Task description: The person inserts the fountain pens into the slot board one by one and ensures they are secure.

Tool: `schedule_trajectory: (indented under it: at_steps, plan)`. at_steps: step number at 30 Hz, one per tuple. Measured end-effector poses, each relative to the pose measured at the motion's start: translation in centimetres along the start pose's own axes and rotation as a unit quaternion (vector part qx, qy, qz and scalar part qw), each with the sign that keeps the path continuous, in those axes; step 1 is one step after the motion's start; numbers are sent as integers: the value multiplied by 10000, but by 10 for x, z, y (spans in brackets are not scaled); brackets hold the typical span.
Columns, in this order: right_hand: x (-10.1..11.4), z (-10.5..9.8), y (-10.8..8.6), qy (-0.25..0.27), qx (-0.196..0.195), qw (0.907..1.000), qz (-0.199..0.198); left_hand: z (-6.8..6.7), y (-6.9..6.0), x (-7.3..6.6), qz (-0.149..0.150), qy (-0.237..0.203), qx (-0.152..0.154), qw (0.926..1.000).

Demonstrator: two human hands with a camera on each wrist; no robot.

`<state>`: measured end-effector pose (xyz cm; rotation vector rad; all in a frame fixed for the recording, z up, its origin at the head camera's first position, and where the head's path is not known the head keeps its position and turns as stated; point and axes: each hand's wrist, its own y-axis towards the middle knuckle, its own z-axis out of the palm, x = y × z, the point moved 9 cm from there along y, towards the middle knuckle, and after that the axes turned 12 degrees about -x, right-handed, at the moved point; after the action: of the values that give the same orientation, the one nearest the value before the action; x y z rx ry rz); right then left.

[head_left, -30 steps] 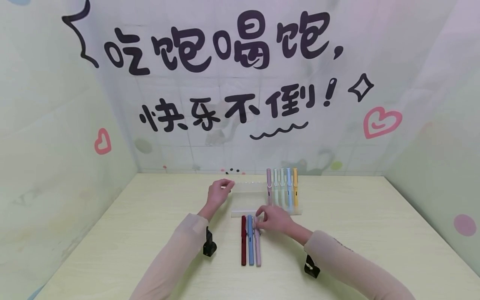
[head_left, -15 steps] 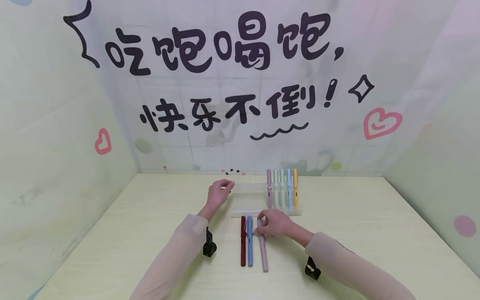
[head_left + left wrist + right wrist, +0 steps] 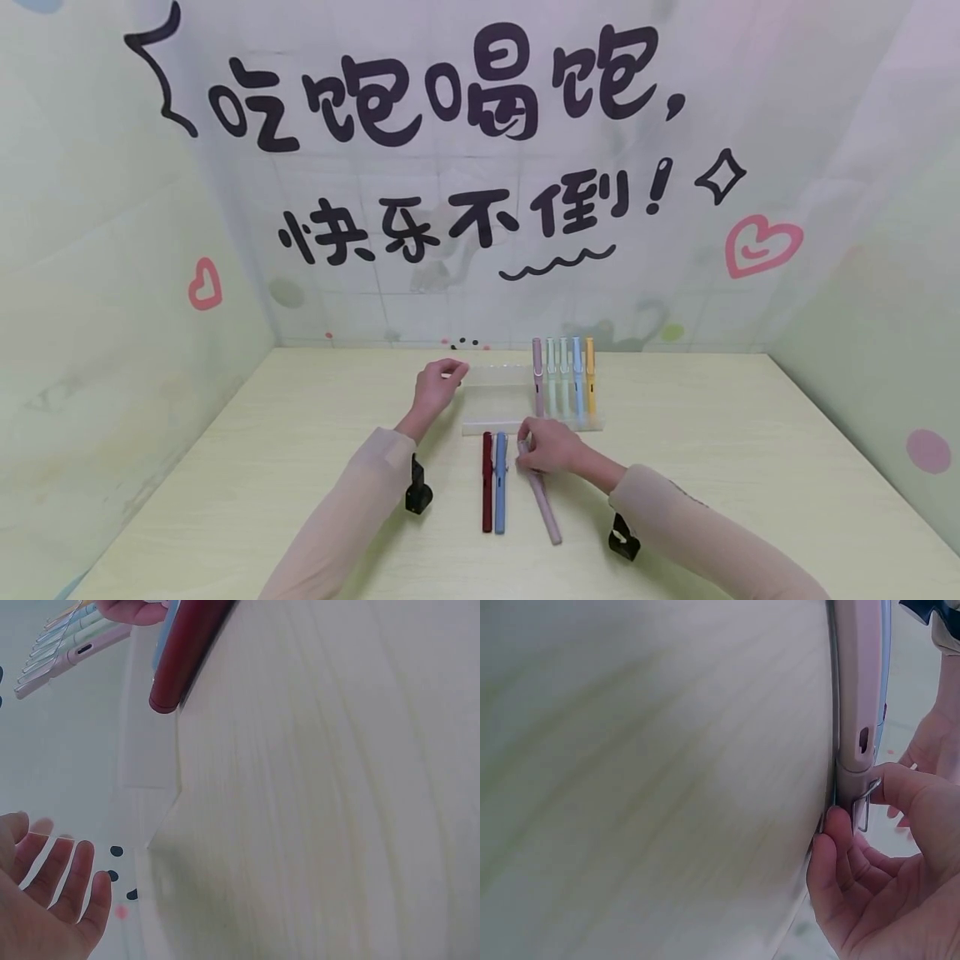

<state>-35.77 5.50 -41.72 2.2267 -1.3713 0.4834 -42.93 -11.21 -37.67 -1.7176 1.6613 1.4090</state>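
Note:
A clear pen rack point(image 3: 498, 427) stands toward the back of the table, with several capped pens point(image 3: 564, 379) in its right part. My left hand point(image 3: 438, 389) pinches the rack's upper left edge; in the left wrist view the fingers point(image 3: 71, 889) lie at the clear panel's edge. My right hand point(image 3: 551, 446) pinches a light purple pen point(image 3: 545, 508) by its cap, near the metal clip, as the right wrist view shows. That pen slants on or just above the table. To its left a dark red pen point(image 3: 487, 483) and a blue pen point(image 3: 500, 492) lie side by side.
The pale wood table point(image 3: 300, 483) meets a printed backdrop point(image 3: 337, 308) behind the rack and at both sides. A black wrist camera hangs under each sleeve.
The light purple pen has moved right, away from the blue pen, and its lower end has swung to the right. My left hand has stayed at the rack.

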Motion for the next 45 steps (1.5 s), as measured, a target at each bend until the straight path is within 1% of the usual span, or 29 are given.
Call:
schedule_trajectory:
  at_steps: [4,7,10,12,17,19,22,26,33,38,45]
  plan:
    - [0,-4,0,-204,-76,9998,-49,0,0,0,-5,6,24,10000]
    - [-1,-5,0,-49,-28,10000,-21,1,0,0,4,2,36,10000]
    - [-2,-7,1,233,62,9997,38,1,0,0,4,-27,33,10000]
    - [-4,-8,2,492,145,9986,157,0,0,1,-2,-40,29,10000]
    - [-8,-13,2,1130,211,9922,485,0,0,1,15,-43,42,10000]
    - [-10,-16,2,1221,150,9910,520,0,-1,2,23,-42,53,10000]
    - [-12,-20,3,1207,14,9914,510,0,-1,2,10,-49,74,10000]
    - [-12,-22,4,1278,-97,9909,416,1,-1,3,-46,-74,101,9999]
    - [-10,-27,7,1410,-347,9892,206,1,-1,4,-55,-76,99,9999]
    - [-11,-32,9,1393,-547,9885,232,1,-1,2,6,-72,103,9999]
    - [-9,-46,14,1382,-926,9857,260,1,0,2,-15,-95,103,9999]
